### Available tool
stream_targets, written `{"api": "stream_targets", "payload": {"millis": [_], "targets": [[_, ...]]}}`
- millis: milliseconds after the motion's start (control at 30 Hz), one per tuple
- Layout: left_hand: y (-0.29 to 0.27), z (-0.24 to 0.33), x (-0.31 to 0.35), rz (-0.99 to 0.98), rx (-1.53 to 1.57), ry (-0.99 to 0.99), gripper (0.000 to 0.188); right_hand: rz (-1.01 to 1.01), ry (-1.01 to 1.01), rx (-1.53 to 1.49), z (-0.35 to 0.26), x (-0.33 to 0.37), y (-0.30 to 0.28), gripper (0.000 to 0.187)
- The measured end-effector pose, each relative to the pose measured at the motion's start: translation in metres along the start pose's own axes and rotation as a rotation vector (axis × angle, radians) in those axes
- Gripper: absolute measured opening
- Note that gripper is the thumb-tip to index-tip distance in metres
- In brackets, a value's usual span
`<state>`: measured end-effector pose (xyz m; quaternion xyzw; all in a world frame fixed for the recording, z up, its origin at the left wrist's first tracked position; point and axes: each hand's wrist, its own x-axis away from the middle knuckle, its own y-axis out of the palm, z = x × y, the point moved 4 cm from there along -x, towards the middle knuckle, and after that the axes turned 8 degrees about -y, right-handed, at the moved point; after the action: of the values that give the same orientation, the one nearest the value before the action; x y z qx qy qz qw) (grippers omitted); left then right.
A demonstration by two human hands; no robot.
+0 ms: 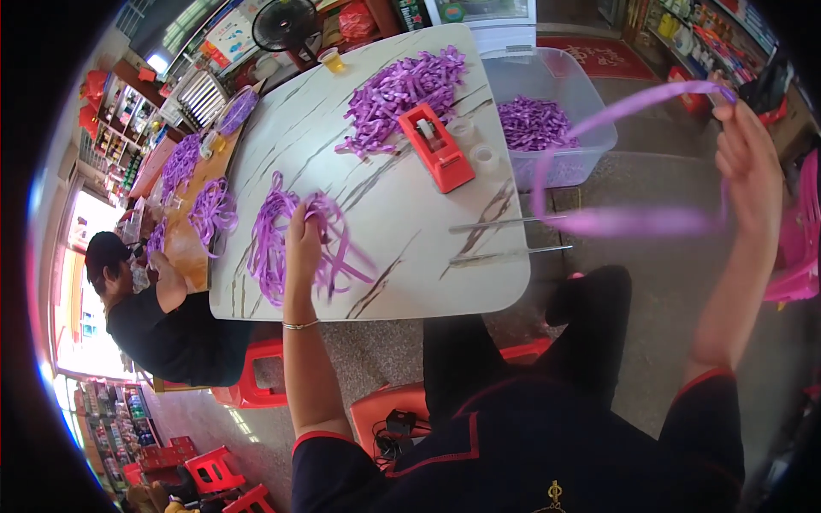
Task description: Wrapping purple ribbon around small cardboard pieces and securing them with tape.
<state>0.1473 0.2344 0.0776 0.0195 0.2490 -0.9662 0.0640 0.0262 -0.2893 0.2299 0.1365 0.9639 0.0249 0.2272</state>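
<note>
My right hand is raised off to the right, fingertips pinched on a long purple ribbon. This ribbon hangs in a wide loop, its lower part smeared by motion. On the left of the table, my left hand is closed on strands in a heap of loose purple ribbons; its fingertips are partly hidden among them. Two thin metal rods stick out past the table's right edge, below the ribbon loop. A red tape dispenser stands on the table between my hands.
A mound of folded purple ribbon pieces covers the far part of the marble-patterned table. Tape rolls lie by the dispenser. A clear plastic bin holds more pieces. At left, a person in black sits by a side table with ribbons.
</note>
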Motion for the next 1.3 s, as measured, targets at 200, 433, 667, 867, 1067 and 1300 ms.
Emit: {"api": "stream_targets", "payload": {"millis": [200, 433, 667, 867, 1067, 1300], "targets": [[0.015, 0.012, 0.009, -0.047, -1.079, 0.249, 0.041, -0.074, 0.118, 0.253, 0.01, 0.036, 0.006, 0.019], [0.115, 0.165, 0.07, -0.398, -0.379, 0.68, 0.049, -0.428, 0.361, 0.414, 0.031, 0.068, 0.022, 0.017], [0.21, 0.188, 0.125, -0.973, 0.397, 0.326, 0.029, -0.586, 0.34, 0.26, 0.047, 0.082, 0.051, 0.022], [0.23, 0.177, 0.138, -1.145, 0.484, 0.019, 0.015, -0.644, 0.48, 0.222, 0.067, 0.09, 0.048, 0.029], [0.245, 0.155, 0.143, -1.375, 0.529, -0.176, 0.018, -0.588, 0.678, 0.076, 0.085, 0.103, 0.043, 0.019], [0.255, 0.141, 0.142, -1.196, 0.634, -0.235, 0.017, 0.052, 0.091, 0.423, 0.086, 0.124, 0.032, 0.015]]}}
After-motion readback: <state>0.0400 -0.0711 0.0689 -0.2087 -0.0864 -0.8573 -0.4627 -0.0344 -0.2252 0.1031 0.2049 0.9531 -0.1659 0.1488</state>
